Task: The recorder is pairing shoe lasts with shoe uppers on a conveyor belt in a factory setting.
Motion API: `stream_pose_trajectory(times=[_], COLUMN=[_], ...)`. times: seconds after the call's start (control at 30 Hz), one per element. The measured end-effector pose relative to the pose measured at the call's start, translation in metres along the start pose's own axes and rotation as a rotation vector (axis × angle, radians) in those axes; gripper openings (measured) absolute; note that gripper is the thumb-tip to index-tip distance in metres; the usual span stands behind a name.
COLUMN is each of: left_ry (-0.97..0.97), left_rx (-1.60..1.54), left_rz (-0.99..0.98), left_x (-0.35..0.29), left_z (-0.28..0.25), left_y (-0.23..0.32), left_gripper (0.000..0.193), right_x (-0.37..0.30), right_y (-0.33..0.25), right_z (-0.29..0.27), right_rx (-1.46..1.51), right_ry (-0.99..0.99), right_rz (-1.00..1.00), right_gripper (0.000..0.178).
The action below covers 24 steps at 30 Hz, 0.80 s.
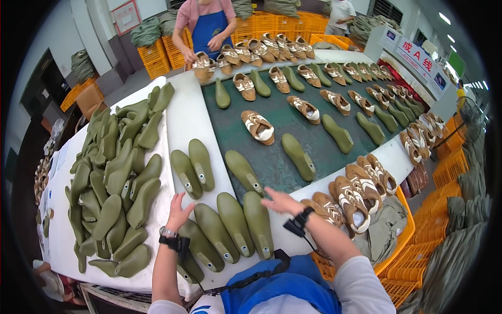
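My left hand [179, 213] hovers with fingers spread at the left edge of a row of olive-green shoe lasts [234, 222], and holds nothing. My right hand [281, 202] is stretched out, fingers apart, just right of the heel end of one last [242, 170] on the dark green belt [272, 170]. Whether its fingertips touch that last I cannot tell. Two more lasts [193, 167] lie side by side beyond my left hand. Another single last [298, 157] rests farther right on the belt.
A large heap of lasts [117, 172] covers the white table to the left. Brown-and-white sneakers [257, 127] and lasts line the belt. More sneakers [349, 193] stand on the right ledge above an orange crate [400, 246]. Across the belt, a person in a blue apron [208, 34] handles sneakers.
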<state>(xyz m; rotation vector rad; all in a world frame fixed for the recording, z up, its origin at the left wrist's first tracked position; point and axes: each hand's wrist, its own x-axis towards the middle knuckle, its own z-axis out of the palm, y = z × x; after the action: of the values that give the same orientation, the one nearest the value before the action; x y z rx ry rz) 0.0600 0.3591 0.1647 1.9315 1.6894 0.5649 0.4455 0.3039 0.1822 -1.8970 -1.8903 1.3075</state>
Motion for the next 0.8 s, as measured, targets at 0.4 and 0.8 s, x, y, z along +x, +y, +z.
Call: stream_pose_trajectory(times=[0.4,0.8], left_ry=[0.154,0.063], left_rx=[0.001,0.571], left_rz=[-0.324,-0.587], left_x=[-0.131,-0.013], left_z=[-0.096,-0.106], left_y=[-0.078,-0.133], left_gripper=[0.05,0.099], right_x=[-0.083,-0.09], right_y=[-0.051,-0.046], right_z=[0.08,0.089], right_rx=[-0.45,-0.409], right_ry=[-0.04,0.021], right_rz=[-0.11,-0.109], right_gripper=[0.08,0.074])
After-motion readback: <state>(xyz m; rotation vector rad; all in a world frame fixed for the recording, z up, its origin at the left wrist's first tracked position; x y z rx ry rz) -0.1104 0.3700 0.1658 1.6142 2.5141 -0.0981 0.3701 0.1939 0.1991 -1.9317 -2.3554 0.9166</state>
